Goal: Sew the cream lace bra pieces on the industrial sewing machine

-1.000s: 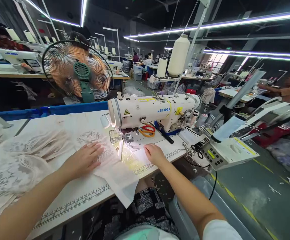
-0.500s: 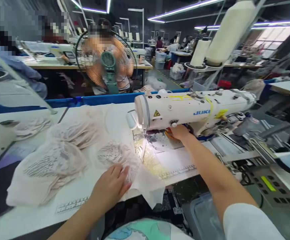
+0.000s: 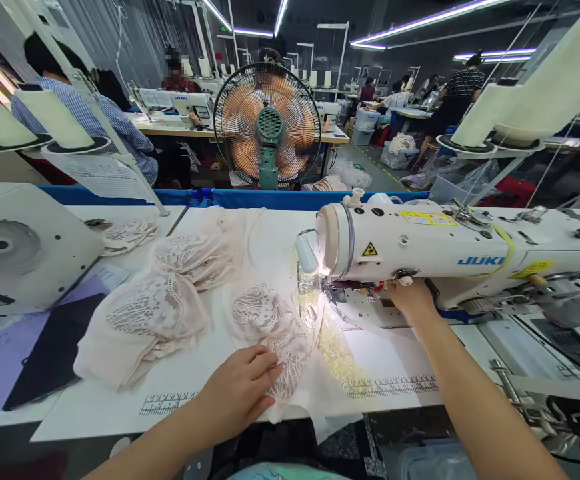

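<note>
Piece in work, one: a pale pink garment piece with two patterned lace panels (image 3: 290, 363), lying at the front edge of the white tabletop (image 3: 95, 417), left of and near the needle end of the white sewing machine with blue lettering (image 3: 430, 243).

Left hand (image 3: 240, 385), one: fingers together and half curled, tips on the nearer lace panel; whether they pinch it cannot be told.

Right hand (image 3: 413, 299), one: under the machine's arm, fingertips hidden, beside a small red curved item (image 3: 381, 285), mostly covered; how far the fingers are open, and whether they hold it, cannot be told.

Step in hand, as judged: the left hand steadies the lace while the right reaches beneath the arm. The next move seems to call for a sure hold on the red item, clear of the needle, with the lace undisturbed.

Count of the rest: heaps of pale lace pieces, three: one large, low-domed (image 3: 143, 323); one medium, behind it (image 3: 197, 257); one small, farther left (image 3: 130, 233). Cream thread cones, four: two left (image 3: 55, 119), two right (image 3: 483, 113). Green-hubbed floor fan (image 3: 269, 125), one.
</note>
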